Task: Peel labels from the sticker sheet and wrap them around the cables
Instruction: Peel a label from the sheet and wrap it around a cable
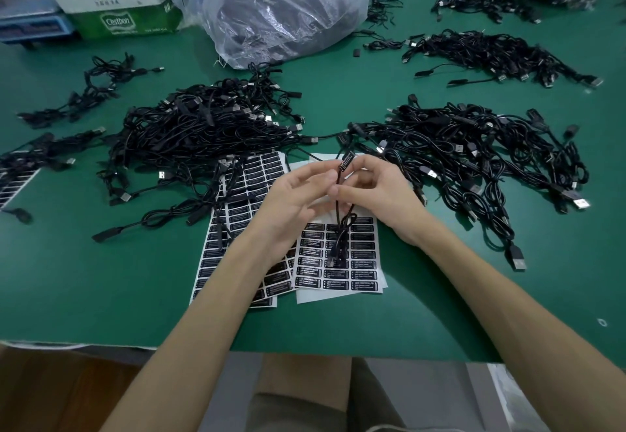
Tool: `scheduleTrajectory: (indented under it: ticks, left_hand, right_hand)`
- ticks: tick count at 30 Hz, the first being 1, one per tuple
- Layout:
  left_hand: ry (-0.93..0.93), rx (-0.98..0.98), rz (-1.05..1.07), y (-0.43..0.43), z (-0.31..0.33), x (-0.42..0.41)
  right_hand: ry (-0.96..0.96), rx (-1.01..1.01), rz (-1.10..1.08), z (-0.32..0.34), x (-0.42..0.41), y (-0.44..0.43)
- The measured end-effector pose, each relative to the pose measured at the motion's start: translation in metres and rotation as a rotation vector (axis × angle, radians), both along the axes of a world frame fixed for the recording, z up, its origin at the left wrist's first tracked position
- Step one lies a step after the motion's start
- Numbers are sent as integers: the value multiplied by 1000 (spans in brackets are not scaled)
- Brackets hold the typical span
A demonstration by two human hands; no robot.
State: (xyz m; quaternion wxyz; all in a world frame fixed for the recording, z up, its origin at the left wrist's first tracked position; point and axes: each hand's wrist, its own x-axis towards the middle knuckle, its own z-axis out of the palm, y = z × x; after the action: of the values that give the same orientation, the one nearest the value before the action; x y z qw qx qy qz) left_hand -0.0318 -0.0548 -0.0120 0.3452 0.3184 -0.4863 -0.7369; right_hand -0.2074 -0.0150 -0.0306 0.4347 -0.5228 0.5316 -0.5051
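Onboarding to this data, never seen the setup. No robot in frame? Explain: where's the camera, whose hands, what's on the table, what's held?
There is no robot here: a person works with bare hands. The one picture comes from a wide-angle camera worn on the head. It looks forward and down, so the forearms enter from the bottom.

The left hand and right hand both pinch one black cable above the green table. What looks like a label sits near the cable's top end.

Under the hands lie sticker sheets of black labels. Cable piles lie beyond the sheets, and a plastic bag and a box sit farther back.
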Motion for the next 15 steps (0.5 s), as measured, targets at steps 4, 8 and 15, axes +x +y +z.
scheduleTrajectory:
  ticks: [4,8,15]
  left_hand:
    - [-18,8,10,-5,-3,-4]
    - [-86,-31,55,-9,-2,-7]
    - [-301,-246,207,-20,-3,-16]
  right_hand:
    - [126,-1,-56,1,4,1]
    - [163,-2,-70,-3,5,0]
    - [-61,-25,-41,-3,2,-2]
